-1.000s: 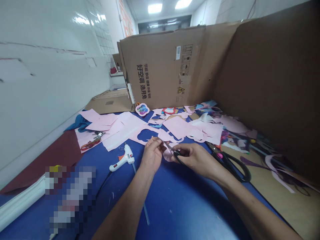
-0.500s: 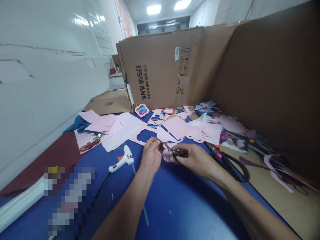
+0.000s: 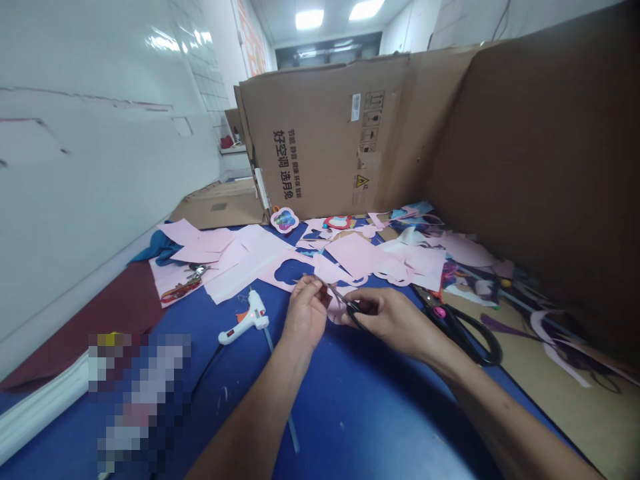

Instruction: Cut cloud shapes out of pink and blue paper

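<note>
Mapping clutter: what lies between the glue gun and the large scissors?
Head view, from glue gun to large scissors: thin blue stick, left hand, pink piece, small scissors, right hand.

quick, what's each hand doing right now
Left hand: closed, fingertips pinched together by the scissor tips; what they grip is too small to tell.
Right hand: closed on the small scissors.

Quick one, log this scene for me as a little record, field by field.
left hand: fingers pinched by the scissor tips; anything held is too small to tell
right hand: holding small scissors
glue gun: white, lying left of the left hand
large scissors: black-handled, right of the right hand
surface: blue
behind: printed cardboard, standing
</note>
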Demonstrator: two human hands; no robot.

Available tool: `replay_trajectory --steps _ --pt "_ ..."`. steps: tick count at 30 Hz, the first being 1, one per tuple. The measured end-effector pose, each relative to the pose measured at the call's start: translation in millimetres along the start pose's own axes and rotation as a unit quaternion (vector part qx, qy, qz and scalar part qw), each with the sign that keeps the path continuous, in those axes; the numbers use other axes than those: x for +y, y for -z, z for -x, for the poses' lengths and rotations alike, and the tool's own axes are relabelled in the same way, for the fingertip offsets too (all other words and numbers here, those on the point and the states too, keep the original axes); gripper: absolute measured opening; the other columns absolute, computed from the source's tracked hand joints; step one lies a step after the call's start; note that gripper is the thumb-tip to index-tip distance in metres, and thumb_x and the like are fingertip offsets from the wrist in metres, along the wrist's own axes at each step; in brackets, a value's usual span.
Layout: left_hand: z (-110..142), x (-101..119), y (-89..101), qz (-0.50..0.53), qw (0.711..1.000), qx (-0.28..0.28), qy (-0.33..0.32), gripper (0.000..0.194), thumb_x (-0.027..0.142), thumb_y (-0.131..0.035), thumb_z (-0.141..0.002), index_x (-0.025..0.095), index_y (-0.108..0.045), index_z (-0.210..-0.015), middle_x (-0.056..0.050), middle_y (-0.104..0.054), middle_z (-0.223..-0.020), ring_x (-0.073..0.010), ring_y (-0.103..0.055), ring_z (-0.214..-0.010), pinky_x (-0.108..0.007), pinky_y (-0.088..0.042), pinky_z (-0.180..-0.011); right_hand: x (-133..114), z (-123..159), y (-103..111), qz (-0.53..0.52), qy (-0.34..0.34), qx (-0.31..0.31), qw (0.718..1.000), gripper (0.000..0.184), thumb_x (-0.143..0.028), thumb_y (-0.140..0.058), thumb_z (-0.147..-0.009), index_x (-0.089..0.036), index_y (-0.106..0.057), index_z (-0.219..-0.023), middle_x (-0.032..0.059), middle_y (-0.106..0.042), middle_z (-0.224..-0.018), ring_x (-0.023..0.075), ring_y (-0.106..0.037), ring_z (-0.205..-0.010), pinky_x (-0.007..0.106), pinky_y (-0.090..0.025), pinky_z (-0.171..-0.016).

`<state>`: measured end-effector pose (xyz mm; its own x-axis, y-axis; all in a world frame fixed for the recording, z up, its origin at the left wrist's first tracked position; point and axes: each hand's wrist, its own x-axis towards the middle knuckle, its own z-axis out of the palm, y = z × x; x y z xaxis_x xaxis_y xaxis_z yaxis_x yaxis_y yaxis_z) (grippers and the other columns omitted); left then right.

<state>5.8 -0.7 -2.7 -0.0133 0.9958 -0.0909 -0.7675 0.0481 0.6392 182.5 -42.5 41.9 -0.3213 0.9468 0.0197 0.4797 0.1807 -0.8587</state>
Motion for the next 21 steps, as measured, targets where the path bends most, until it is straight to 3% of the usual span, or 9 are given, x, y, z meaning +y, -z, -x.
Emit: replay_trajectory --steps 10,21 --pt "-5.0 9.8 8.3 -0.093 0.995 -0.035 0.014 0.027 0.022 -0.089 -0.065 0.020 -0.064 -0.076 0.000 -0.070 -0.073 -0.0200 -0.073 -0.075 -0.032 -0.052 -0.076 -1.7 0.6 3.6 0.027 0.010 -0.009 1.000 0.019 -0.038 -0.070 -0.092 -0.023 -0.080 -0.092 -0.0032 -0.061 -0.072 0.0148 -0.047 -0.067 0.027 -0.032 -0.061" --pt "-2.1 8.0 1.6 -0.072 0.996 -0.044 -0.011 0.026 0.019 -0.089 -0.065 0.021 -0.065 -0.072 0.002 -0.068 -0.069 -0.0186 -0.072 -0.077 -0.032 -0.053 -0.080 -1.5 0.5 4.1 0.054 0.019 0.011 0.998 0.016 -0.035 -0.070 -0.092 -0.024 -0.081 -0.095 -0.0040 -0.063 -0.074 0.0149 -0.050 -0.070 0.027 -0.035 -0.063"
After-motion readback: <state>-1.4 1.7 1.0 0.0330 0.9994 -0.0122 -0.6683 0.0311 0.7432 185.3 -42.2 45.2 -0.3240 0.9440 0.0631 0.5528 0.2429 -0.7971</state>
